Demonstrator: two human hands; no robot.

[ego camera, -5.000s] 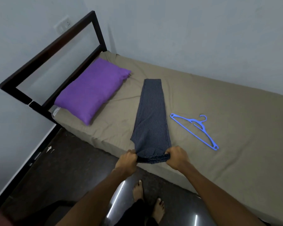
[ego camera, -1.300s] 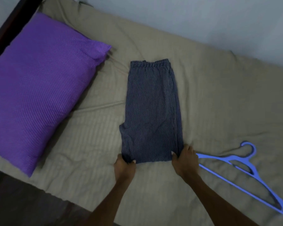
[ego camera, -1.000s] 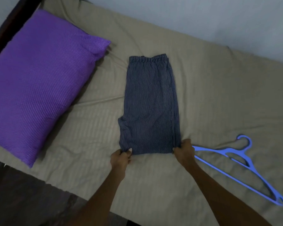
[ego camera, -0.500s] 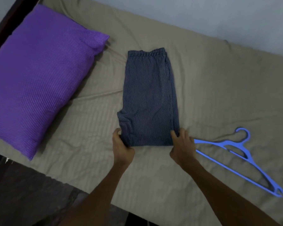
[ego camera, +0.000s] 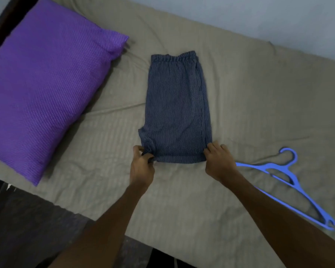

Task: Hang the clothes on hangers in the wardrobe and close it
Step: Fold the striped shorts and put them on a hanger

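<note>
Dark blue pinstriped trousers lie folded in half on the bed, elastic waistband at the far end. My left hand pinches the near left corner of the fold between thumb and fingers. My right hand grips the near right corner with curled fingers. A blue plastic hanger lies flat on the sheet to the right, its left tip close to my right wrist.
The bed has a beige sheet. A purple dotted pillow lies at the left by the dark headboard. A grey wall runs along the far side. Dark floor shows at the lower left.
Five seconds ago the trousers lay stretched full length; they are folded in half now. In the last second both hands shifted on the near fold's corners, and the left now pinches its corner.
</note>
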